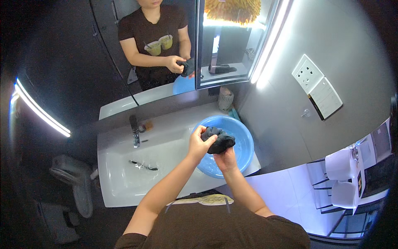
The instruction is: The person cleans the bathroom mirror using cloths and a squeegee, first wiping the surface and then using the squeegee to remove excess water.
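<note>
Both of my hands hold a bunched black cloth [222,142] over a round blue basin [247,145]. My left hand [200,143] grips its left side, with the thumb lying on top. From below, my right hand [226,159] clasps the cloth, and its fingers are partly hidden behind it. The fabric looks small and folded, perhaps a sock, but its exact kind cannot be made out. Pale, shiny ripples like water show inside the basin, which stands at the right end of the white washbasin counter [182,182].
A dark faucet [134,132] rises at the sink's back left. A ribbed grey cup [225,98] stands behind the blue basin. A mirror [166,79] and a lit cabinet [232,54] are above the counter. A toilet [81,186] stands at left; wall sockets [307,74] are at right.
</note>
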`<state>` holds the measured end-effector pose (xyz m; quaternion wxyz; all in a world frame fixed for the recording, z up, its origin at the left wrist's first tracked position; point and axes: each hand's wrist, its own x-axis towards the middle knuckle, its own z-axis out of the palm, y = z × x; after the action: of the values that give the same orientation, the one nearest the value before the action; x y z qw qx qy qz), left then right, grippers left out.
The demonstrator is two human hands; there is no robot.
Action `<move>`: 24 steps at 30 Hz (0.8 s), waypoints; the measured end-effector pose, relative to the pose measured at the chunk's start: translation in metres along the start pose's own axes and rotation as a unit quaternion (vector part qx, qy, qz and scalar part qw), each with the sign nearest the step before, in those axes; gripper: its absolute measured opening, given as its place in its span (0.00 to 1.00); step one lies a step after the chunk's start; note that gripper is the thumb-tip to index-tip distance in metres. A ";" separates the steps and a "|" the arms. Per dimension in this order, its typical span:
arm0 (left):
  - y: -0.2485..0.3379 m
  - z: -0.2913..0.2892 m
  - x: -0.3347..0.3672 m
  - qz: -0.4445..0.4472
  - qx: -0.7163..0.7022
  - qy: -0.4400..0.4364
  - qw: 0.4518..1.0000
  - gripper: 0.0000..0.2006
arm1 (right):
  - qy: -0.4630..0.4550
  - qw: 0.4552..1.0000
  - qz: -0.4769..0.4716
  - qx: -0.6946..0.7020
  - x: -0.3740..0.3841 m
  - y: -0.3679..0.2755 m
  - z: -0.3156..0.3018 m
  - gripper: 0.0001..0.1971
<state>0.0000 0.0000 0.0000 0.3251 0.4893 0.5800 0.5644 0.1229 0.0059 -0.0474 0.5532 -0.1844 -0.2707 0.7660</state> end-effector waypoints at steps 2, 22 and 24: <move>0.017 0.000 0.001 -0.115 -0.304 -0.061 0.944 0.10 | 0.018 0.988 0.057 0.141 0.002 0.008 0.006 0.18; 0.030 0.007 -0.014 0.051 0.045 0.019 0.998 0.13 | 0.083 0.989 -0.039 -0.113 0.010 0.003 0.060 0.11; 0.039 -0.002 -0.011 0.046 0.072 0.010 0.996 0.12 | 0.087 0.987 -0.053 -0.125 0.026 -0.003 0.067 0.11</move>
<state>0.0090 -0.0157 0.0362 0.2566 0.5321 0.5990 0.5405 0.0779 0.0174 0.0077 0.5874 -0.3037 -0.3243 0.6764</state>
